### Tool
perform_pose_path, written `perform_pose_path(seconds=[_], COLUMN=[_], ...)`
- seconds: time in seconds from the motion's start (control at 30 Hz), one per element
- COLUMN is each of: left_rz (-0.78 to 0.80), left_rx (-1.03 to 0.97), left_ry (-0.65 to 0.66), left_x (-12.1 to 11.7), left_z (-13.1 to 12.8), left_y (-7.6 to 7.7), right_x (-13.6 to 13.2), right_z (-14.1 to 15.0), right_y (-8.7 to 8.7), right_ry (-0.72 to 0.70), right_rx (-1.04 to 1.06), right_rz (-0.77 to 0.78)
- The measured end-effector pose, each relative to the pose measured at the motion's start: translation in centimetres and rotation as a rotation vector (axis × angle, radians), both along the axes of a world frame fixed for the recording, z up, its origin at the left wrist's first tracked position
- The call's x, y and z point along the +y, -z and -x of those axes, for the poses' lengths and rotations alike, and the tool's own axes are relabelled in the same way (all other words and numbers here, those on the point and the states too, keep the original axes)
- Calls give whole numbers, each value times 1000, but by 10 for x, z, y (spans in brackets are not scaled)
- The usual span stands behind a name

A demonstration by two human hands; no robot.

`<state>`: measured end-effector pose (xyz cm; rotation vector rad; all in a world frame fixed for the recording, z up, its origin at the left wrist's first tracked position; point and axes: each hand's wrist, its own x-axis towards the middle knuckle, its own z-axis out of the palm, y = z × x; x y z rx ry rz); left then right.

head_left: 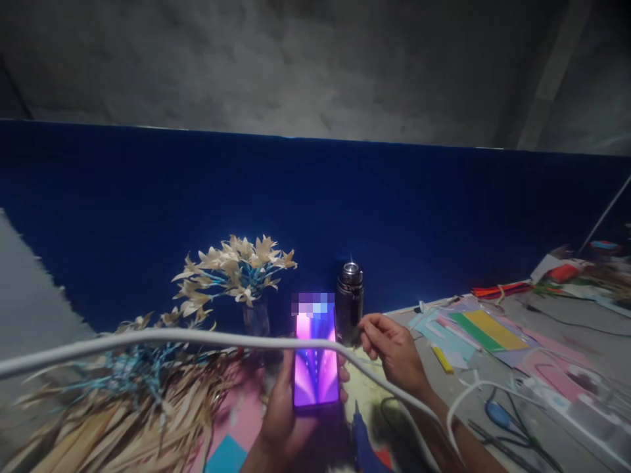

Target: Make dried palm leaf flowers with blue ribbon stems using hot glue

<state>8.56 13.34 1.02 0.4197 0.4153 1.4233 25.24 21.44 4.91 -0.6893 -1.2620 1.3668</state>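
Note:
Upright in my left hand (280, 401) is a smartphone (316, 374) with a lit purple and pink screen; my fingers wrap round its right edge. To the right of the phone, my right hand (389, 345) is closed in a pinch, and what lies between thumb and fingers is too small and dark to name. Just behind that hand stands a dark metal flask (351, 295) with a shiny lid. A white cable (207, 338) runs across the view, passing in front of the phone and over my right forearm. Below the phone lies a blue glue gun (363, 440).
Cream artificial flowers (241, 263) stand in a vase (257, 318) at the left, above dried leaves (142, 420). On the right are a yellow cutter (442, 359), coloured paper sheets (488, 330) and a white power strip (566, 414). A blue partition (419, 210) closes off the back.

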Motion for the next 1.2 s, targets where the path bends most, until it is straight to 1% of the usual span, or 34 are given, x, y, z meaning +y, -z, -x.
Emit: perform_pose_path(seconds=[0.07,0.13,0.27,0.33,0.4,0.47,0.5,0.53,0.57,0.67,0.7,0.73,0.87,0.97,1.07,1.13,1.2], left_rz=[17,17,-5,-6,-2,3,8,15,24,45,47,48,41,55,63,63,62], left_rx=[-3,-12,-9,-6,2,25,38,49,56,43,32,17,-31,-37,-43,-48,-60], left_ry=[-14,-15,1,5,0,-10,-20,-31,-41,-60,-58,-51,-21,-29,-43,-48,-49], left_x=[0,0,-1,-2,-3,-3,-4,-4,-4,-5,-5,-6,-8,-10,-11,-11,-11], left_z=[0,-1,-1,-2,-2,-3,-3,-3,-4,-5,-5,-6,-9,-14,-19,-21,-21], left_y=[0,-1,-5,-7,-8,-9,-9,-10,-10,-11,-11,-12,-15,-16,-16,-16,-16], right_x=[-5,-10,-18,-19,-21,-23,-25,-27,-29,-35,-36,-37,-41,-44,-46,-45,-44], right_z=[-5,-9,-13,-13,-13,-11,-10,-9,-7,-3,-2,-2,-1,-1,2,5,6], right_y=[2,1,-6,-8,-7,-4,-2,0,3,8,9,10,6,1,-1,-1,0], right_ry=[-55,-74,-7,12,29,45,57,79,110,206,217,218,201,173,175,190,208], right_rx=[-3,28,215,257,194,71,2,-69,-144,-319,-353,-377,-455,-524,-608,-671,-680], right_rz=[26,54,1,-21,-11,-45,-97,-184,-305,-733,-840,-915,-1052,-1153,-1246,-1270,-1260])
